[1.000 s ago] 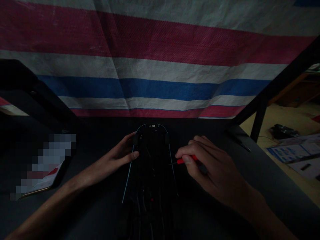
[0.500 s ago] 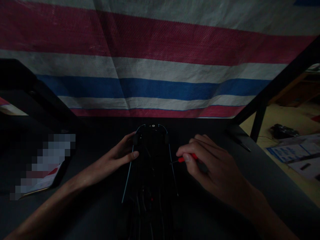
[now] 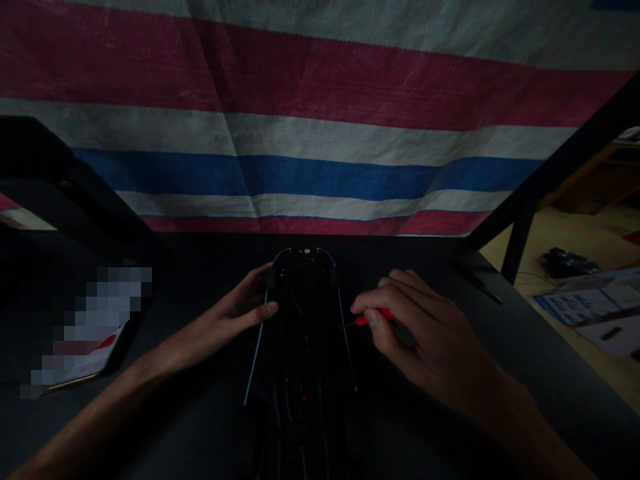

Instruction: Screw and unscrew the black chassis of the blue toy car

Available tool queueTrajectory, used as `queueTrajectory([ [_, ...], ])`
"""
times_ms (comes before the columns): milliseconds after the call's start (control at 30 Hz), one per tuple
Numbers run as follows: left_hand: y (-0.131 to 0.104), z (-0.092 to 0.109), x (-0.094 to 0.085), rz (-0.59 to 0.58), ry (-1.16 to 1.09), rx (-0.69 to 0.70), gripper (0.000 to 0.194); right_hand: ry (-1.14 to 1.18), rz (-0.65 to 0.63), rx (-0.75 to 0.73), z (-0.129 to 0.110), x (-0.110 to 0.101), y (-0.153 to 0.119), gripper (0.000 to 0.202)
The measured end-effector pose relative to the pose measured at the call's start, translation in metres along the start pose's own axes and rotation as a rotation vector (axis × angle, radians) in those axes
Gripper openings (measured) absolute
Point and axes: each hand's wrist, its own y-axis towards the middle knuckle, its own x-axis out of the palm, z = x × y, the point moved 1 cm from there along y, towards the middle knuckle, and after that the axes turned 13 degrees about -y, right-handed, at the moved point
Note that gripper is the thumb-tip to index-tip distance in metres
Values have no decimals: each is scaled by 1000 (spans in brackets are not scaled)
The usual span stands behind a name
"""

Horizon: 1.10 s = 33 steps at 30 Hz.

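On the dark table [image 3: 525, 353], the black wheeled model [image 3: 300, 320] lies mid-view, virtually unmoved over the past second as I follow from afar, suggesting the work stays on one spot. My left hand [image 3: 237, 312] grips its left edge, fingertips hidden; my right hand [image 3: 425, 333] pinches a red-handled screwdriver [image 3: 361, 321], tip at the right edge, contact unclear.

Surface [image 3: 537, 350]: dark, matte, very dim. On it, centre: black car-like body [image 3: 303, 313], thin blue side edging, long axis near to far. Left: flat phone-like object [image 3: 93, 340], mostly pixelated, lying at a slant. Far right, near the side edge: slim dark tool [image 3: 484, 287], pale tip, angled toward near right.
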Motion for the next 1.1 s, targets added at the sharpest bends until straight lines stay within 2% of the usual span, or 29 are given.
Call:
queueTrajectory([
  [333, 0, 0, 0, -11, -24, 2, 86, -50, -8, 47, -3, 3, 2, 17],
  [600, 1, 4, 2, -34, -47, 21, 89, -37, -45, 35, -1, 6, 2, 27],
  [733, 2, 3, 2, -51, -50, 42, 87, -61, -50, -11, -4, 5, 7, 22],
  [833, 1, 2, 2, -49, -36, 48, 85, -89, -71, -27, -6, 4, 9, 27],
  [933, 0, 3, 2, -45, -20, 50, 85, -100, -73, -29, -7, 2, 10, 20],
  [1100, -1, 9, 4, -41, -8, 42, 85, -123, -106, -20, -7, 1, 13, 27],
])
